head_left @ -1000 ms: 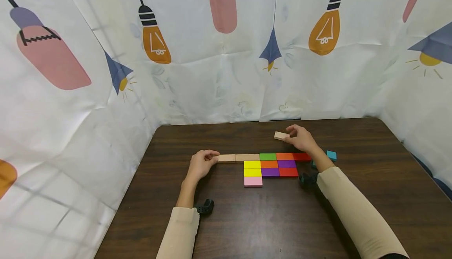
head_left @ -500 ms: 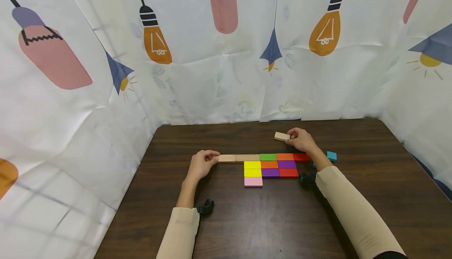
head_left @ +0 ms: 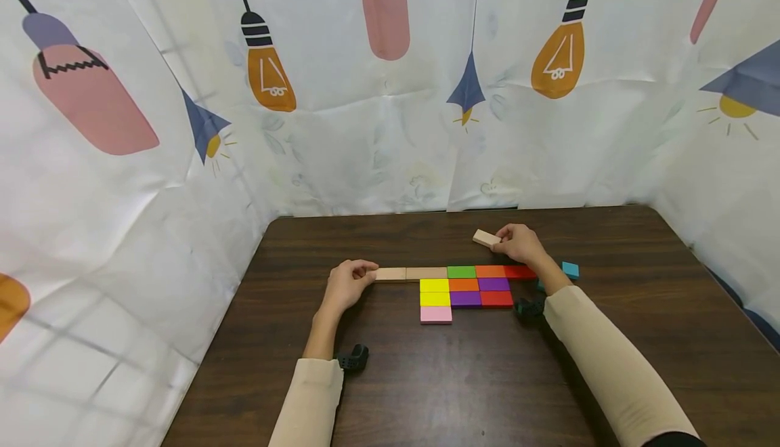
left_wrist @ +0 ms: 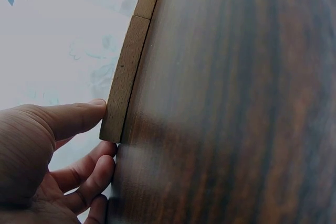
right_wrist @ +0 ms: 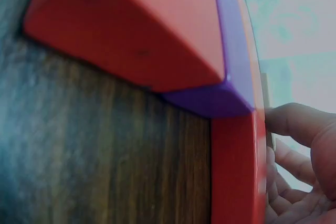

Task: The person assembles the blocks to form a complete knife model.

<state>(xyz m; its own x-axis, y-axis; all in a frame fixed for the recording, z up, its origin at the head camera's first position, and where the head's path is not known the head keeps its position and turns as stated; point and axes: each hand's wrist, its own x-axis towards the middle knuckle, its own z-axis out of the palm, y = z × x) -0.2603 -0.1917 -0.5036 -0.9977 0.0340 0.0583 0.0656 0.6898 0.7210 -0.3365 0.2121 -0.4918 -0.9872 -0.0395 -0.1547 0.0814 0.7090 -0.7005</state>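
In the head view my left hand (head_left: 350,283) is at the left end of a plain wooden block (head_left: 390,274). Its thumb touches the block in the left wrist view, with curled fingers against the end. Behind the row, my right hand (head_left: 519,242) pinches another plain wooden block (head_left: 485,239) by its right end, held at a slant. In the right wrist view this held block is mostly hidden behind a red block (right_wrist: 233,169). A second wooden block (head_left: 426,273) continues the row, followed by a green block (head_left: 461,272) and an orange block (head_left: 489,271).
Yellow (head_left: 435,286), purple (head_left: 465,299), red (head_left: 496,299) and pink (head_left: 435,315) blocks lie flush in front of the row. A teal block (head_left: 570,270) lies right of the right wrist, another partly hidden. Printed curtains surround the dark wooden table (head_left: 414,386).
My right hand has come slightly nearer, and the wooden block in it has turned to a steeper slant. The left hand and the laid blocks stay as they were.
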